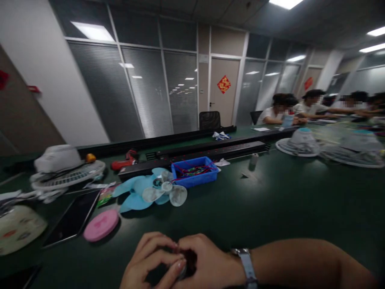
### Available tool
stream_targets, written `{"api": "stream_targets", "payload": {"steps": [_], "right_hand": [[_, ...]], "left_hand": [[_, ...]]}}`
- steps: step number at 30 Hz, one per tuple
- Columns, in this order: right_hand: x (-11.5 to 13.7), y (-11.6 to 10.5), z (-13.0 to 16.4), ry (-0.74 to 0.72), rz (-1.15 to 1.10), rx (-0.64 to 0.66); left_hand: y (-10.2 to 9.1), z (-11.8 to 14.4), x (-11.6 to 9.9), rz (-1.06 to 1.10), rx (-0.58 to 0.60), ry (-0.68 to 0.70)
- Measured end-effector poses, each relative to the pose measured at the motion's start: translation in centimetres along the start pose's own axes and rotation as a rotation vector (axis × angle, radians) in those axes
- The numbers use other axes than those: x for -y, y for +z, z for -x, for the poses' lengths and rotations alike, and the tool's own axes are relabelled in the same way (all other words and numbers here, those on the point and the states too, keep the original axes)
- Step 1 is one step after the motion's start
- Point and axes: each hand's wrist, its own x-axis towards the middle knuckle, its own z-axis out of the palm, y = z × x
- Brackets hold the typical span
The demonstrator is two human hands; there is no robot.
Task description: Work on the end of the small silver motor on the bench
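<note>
At the bottom centre, close to the table's near side, my left hand [150, 257] and my right hand [210, 263] meet. Their fingers curl around a small greyish, shiny thing [182, 273], mostly hidden between them; its kind does not show. Both hands are closed, and a pale wristwatch [248, 265] sits on my right wrist. Beyond my left hand lies a pink round lid-like piece [101, 225]. Farther off are blue fan blades [136, 192] with a smaller pale fan blade [167, 186] over them, touching or near a blue bin [200, 178] of wires.
On the left are a tablet-like dark panel [73, 216], a white fan housing [60, 164] and a red power tool [124, 160]. Long black rails [192, 154] cross the back. A small cylinder [254, 157] stands mid-table; fan guards [303, 142] and seated people are at right.
</note>
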Motion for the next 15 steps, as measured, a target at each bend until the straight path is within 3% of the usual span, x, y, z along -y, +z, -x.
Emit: {"api": "stream_targets", "payload": {"steps": [5, 9, 13, 15], "right_hand": [[-0.2, 0.3, 0.0, 0.06, -0.159, 0.016], [0.3, -0.1, 0.1, 0.118, -0.178, 0.002], [0.7, -1.1, -0.2, 0.124, -0.154, 0.03], [0.7, -1.5, -0.3, 0.15, -0.131, 0.007]], "left_hand": [[-0.3, -0.7, -1.4, 0.087, 0.047, -0.009], [-1.0, -0.8, -1.8, 0.145, 0.025, -0.149], [-1.3, -0.5, -0.3, 0.153, -0.106, -0.341], [-1.2, -0.1, 1.0, 0.136, -0.099, -0.398]]}}
